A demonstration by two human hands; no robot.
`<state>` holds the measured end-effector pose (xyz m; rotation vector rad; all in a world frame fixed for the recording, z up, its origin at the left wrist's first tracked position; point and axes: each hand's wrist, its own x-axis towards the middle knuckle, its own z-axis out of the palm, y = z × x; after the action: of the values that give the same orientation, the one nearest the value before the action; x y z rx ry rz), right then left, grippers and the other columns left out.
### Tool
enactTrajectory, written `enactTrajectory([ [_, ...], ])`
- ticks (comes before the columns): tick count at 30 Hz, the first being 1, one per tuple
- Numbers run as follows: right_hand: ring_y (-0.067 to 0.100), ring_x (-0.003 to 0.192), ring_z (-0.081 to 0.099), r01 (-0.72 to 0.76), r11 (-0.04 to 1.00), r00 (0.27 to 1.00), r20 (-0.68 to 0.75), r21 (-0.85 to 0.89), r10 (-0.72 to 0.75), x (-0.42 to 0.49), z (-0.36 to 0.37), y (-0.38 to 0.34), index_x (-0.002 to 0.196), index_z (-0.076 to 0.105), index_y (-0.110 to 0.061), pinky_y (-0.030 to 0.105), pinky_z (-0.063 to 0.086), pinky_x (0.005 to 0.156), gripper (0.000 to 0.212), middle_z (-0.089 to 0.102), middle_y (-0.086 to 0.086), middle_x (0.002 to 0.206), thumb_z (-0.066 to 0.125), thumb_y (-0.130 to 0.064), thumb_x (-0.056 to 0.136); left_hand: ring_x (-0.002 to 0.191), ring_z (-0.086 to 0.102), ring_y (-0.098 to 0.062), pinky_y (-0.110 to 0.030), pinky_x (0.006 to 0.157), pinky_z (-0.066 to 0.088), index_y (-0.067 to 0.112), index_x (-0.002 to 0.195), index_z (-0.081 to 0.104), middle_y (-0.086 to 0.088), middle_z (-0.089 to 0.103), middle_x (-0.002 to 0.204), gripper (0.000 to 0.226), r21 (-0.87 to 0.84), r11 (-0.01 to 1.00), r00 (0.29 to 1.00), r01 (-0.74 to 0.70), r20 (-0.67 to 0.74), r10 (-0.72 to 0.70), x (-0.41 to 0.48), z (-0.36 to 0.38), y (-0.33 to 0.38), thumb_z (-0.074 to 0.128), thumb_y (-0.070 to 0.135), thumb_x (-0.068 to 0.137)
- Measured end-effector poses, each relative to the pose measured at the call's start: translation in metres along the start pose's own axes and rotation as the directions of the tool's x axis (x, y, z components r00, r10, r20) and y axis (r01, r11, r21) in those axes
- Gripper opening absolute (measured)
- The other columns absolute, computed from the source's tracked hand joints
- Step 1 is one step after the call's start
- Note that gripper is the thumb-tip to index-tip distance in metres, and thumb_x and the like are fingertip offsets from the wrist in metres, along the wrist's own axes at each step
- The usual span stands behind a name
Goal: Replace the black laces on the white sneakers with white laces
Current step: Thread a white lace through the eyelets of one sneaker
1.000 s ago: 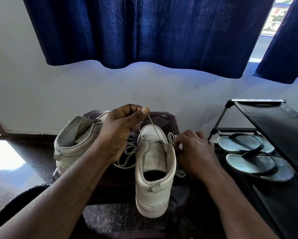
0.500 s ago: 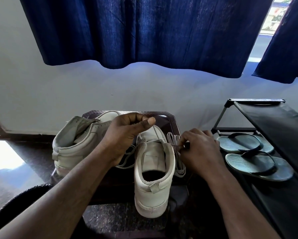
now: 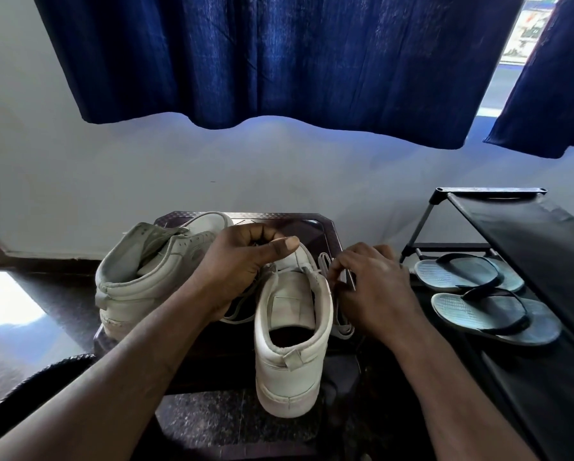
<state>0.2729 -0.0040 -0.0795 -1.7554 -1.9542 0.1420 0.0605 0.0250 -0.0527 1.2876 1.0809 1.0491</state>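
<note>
**Lacing: right eyelet row**

The sneaker (image 3: pixel 292 361) stands on the stool (image 3: pixel 328 227), heel toward the person, long axis running straight ahead. The right hand (image 3: pixel 375 291) sits just beside its right eyelet row, fingers curled, pinching the white lace (image 3: pixel 343 329). The left hand (image 3: pixel 242 264) hovers over the tongue, thumb on forefinger, apparently pinching the other strand. Judgement: the next threading goes inward, right to left, and the right hand is nearer.

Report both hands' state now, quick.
Left hand: pinching the white lace between thumb and forefinger.
Right hand: pinching the white lace beside the sneaker.
</note>
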Motion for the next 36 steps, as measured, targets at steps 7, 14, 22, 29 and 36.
enactTrajectory([
  [7, 0.02, 0.108, 0.055, 0.085, 0.996, 0.994, -0.079, 0.04, -0.082, 0.0, 0.003, -0.006, 0.086, 0.067, -0.038, 0.044, 0.047, 0.088, 0.013, 0.066, -0.019, 0.102, 0.073, -0.029, 0.079, 0.053, 0.052, -0.003, -0.017, 0.051, 0.043, 0.011, 0.084, 0.073, 0.01, 0.063, 0.062, 0.021, 0.08, 0.997, 1.0, -0.004, 0.002, 0.004, 0.001, 0.002, 0.0, 0.082, 0.031, 0.083],
  [14, 0.018, 0.115, 0.046, -0.037, 0.997, 0.999, -0.003, 0.063, 0.038, -0.002, -0.002, 0.003, 0.093, 0.066, -0.04, 0.045, 0.043, 0.096, 0.011, 0.061, -0.021, 0.112, 0.072, -0.043, 0.084, 0.059, 0.049, -0.009, -0.016, 0.054, 0.043, 0.01, 0.083, 0.073, 0.005, 0.058, 0.063, 0.025, 0.269, 0.963, 1.0, -0.006, 0.001, 0.006, 0.001, -0.003, -0.003, 0.086, 0.032, 0.082],
  [22, 0.019, 0.114, 0.051, 0.002, 0.998, 0.997, -0.072, -0.069, -0.007, -0.001, -0.002, -0.007, 0.086, 0.07, -0.036, 0.038, 0.037, 0.089, 0.011, 0.067, -0.018, 0.107, 0.079, -0.031, 0.082, 0.066, 0.049, -0.014, -0.03, 0.065, 0.042, 0.009, 0.086, 0.073, -0.001, 0.058, 0.069, 0.026, 0.347, 0.938, 1.0, 0.02, 0.002, -0.022, 0.002, -0.002, -0.003, 0.084, 0.032, 0.085],
  [29, 0.019, 0.108, 0.052, 0.075, 0.992, 0.996, -0.064, 0.103, -0.068, -0.002, 0.003, -0.007, 0.095, 0.069, -0.039, 0.045, 0.047, 0.089, 0.014, 0.066, -0.018, 0.109, 0.079, -0.035, 0.085, 0.061, 0.052, -0.009, -0.028, 0.063, 0.045, 0.012, 0.083, 0.075, 0.002, 0.063, 0.067, 0.019, 0.372, 0.927, 0.999, 0.04, -0.014, -0.037, 0.005, -0.005, -0.004, 0.082, 0.03, 0.087],
  [36, 0.018, 0.099, 0.053, 0.043, 0.999, 0.993, -0.107, 0.019, -0.041, -0.001, 0.002, -0.009, 0.08, 0.068, -0.033, 0.045, 0.051, 0.083, 0.016, 0.069, -0.017, 0.097, 0.084, -0.031, 0.082, 0.068, 0.057, -0.01, -0.029, 0.068, 0.048, 0.014, 0.085, 0.076, -0.007, 0.07, 0.074, 0.014, 0.403, 0.914, 0.999, 0.044, -0.044, -0.029, 0.003, -0.003, -0.005, 0.081, 0.027, 0.087],
])
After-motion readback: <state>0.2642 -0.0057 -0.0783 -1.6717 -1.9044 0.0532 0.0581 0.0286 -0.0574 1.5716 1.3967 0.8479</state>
